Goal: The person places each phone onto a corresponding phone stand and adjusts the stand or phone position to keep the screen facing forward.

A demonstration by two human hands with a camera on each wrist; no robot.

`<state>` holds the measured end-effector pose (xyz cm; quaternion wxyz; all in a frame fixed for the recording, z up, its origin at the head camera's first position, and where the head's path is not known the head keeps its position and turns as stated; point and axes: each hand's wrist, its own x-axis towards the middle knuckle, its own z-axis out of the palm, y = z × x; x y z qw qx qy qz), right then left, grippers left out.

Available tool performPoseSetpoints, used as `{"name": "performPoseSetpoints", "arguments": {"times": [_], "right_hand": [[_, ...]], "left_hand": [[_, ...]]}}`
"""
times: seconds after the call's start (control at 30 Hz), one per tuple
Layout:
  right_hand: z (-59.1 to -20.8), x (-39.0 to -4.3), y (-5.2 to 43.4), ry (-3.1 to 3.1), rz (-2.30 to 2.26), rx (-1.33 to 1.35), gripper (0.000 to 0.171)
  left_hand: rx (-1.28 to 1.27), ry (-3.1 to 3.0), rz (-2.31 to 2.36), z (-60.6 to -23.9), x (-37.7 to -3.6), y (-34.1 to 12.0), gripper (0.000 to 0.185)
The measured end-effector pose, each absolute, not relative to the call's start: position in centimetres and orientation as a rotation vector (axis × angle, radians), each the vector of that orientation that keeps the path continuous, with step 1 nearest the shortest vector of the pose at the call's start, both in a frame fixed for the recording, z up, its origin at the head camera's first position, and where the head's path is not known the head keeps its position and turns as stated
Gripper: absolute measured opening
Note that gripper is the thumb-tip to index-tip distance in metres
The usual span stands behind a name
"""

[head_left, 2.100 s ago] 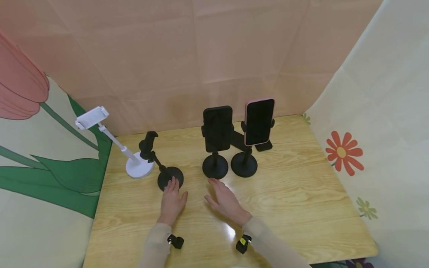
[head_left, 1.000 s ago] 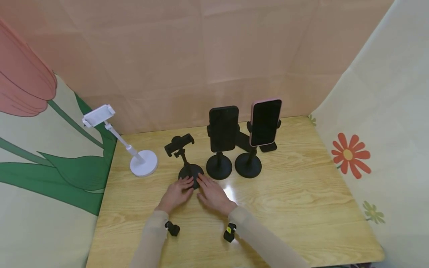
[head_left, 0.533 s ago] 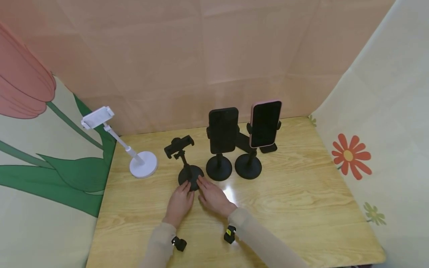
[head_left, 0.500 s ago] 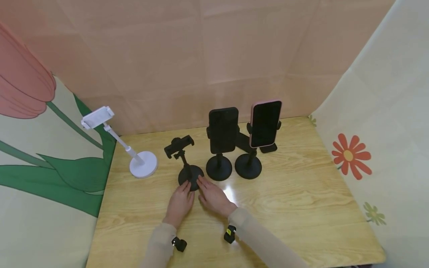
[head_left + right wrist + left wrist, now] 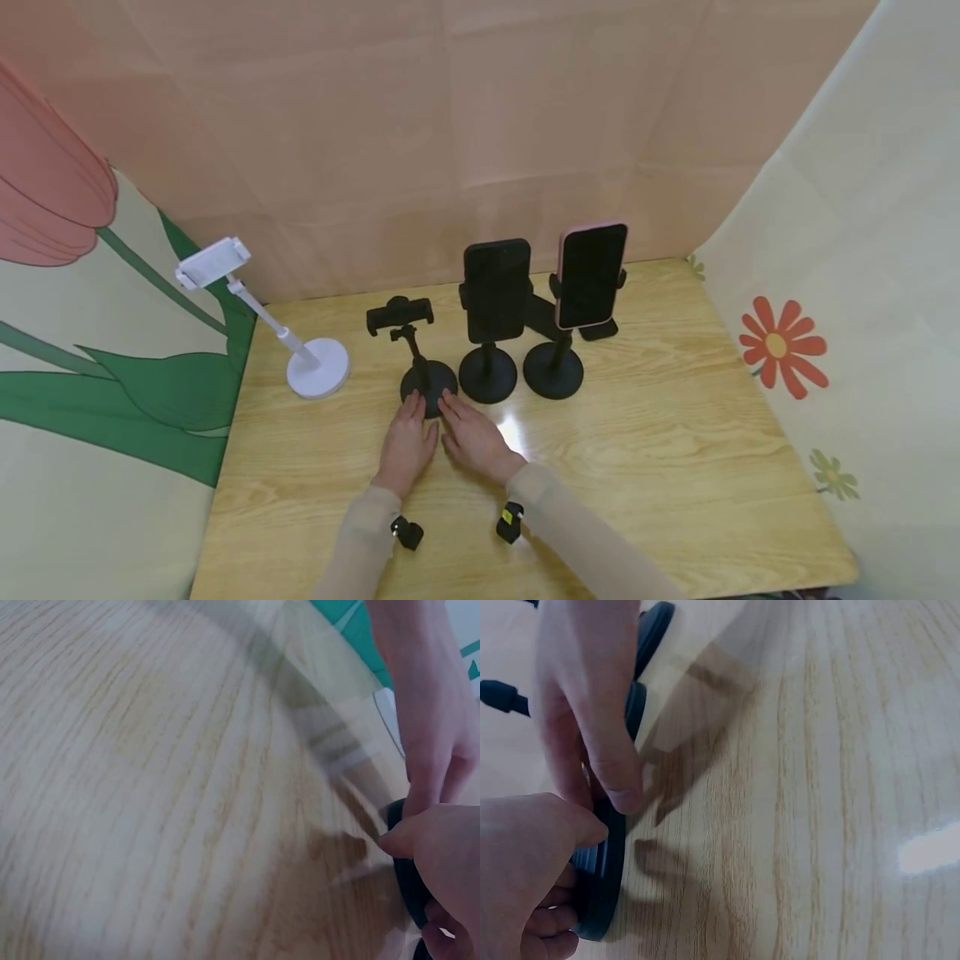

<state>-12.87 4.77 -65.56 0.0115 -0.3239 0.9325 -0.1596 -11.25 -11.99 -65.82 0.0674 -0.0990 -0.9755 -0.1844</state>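
Note:
A black phone stand (image 5: pixel 417 358) with a round base stands upright on the table, its clamp level and holding no phone. My left hand (image 5: pixel 406 450) rests its straight fingertips on the near left part of the base. From the near right, my right hand (image 5: pixel 478 439) touches the same base (image 5: pixel 405 877) with extended fingers. In the left wrist view, both thumbs overlap the base's edge (image 5: pixel 615 877). The head view shows both thumbs in front of the base, over the table. The palms face down and are hidden.
Right of it stand two more black stands, one with a black phone (image 5: pixel 497 290), one with a pink-edged phone (image 5: pixel 592 277). Dark flat pieces (image 5: pixel 598 330) lie behind them. A white stand (image 5: pixel 318 367) is at the left. The wooden table (image 5: pixel 660 467) meets cloth at the back and sides.
The black stand came right, beside the others, and its clamp turned level, facing forward. Since half a second ago its base turned slightly and shifted back. The right hand came to the base from the right.

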Motion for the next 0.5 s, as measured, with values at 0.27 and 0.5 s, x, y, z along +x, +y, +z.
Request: {"name": "performPoseSetpoints", "arguments": {"times": [0.27,0.5], "right_hand": [[-65.64,-12.64,4.64,2.937,-0.510,-0.962,0.061],[-65.89,-12.70,4.51,2.927,-0.501,-0.957,0.063]], "left_hand": [[-0.273,-2.984,-0.630,-65.51,-11.76,-12.03,0.054],[-0.249,-2.988,-0.666,-65.60,-11.89,-12.14,0.053]]}}
